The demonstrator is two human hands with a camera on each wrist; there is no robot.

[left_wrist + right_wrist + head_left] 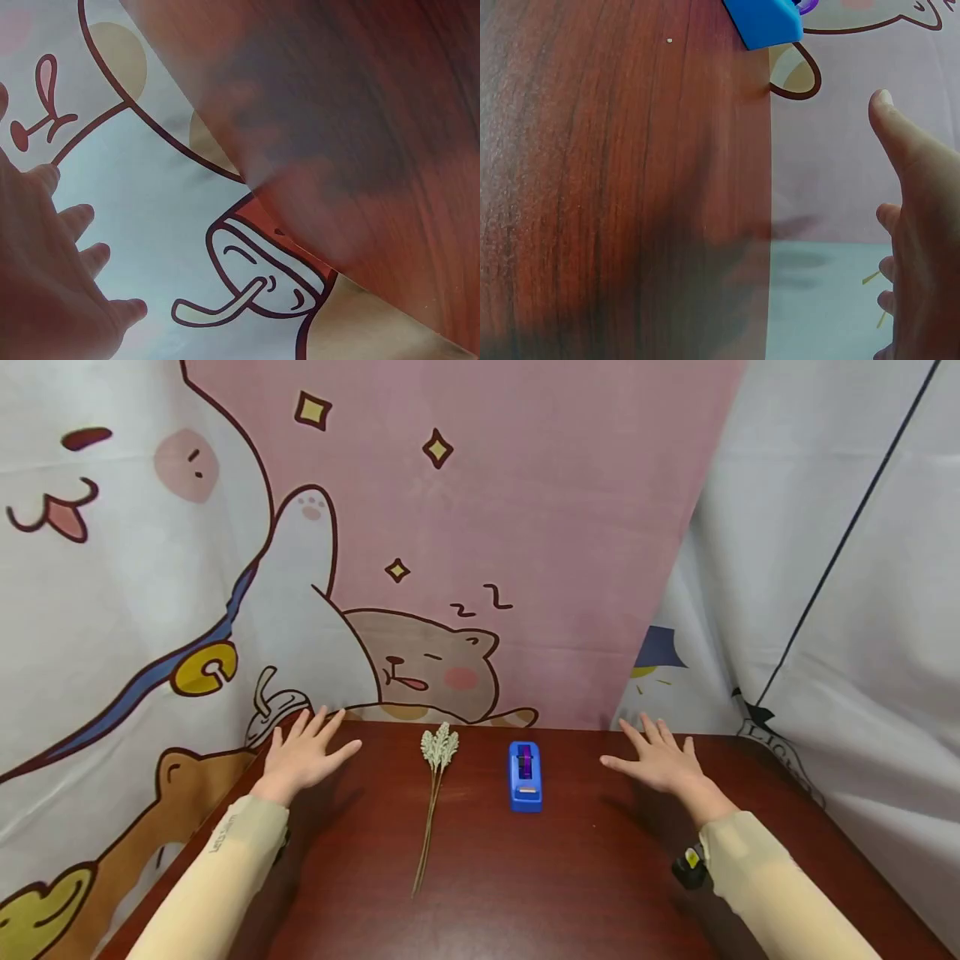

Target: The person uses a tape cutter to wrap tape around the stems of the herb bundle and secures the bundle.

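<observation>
The left hand [302, 760] and right hand [663, 762] hover well apart above the table [585, 893], fingers spread. Between them are dried flowers [439, 750], nearer the left, and a blue tape dispenser [526, 782], nearer the right.

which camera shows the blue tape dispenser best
The head view: the blue tape dispenser shows whole there, unobstructed, with the purple roll in its slot. The right wrist view catches only one end at the top edge, with a sliver of purple. The left wrist view does not show it.
</observation>
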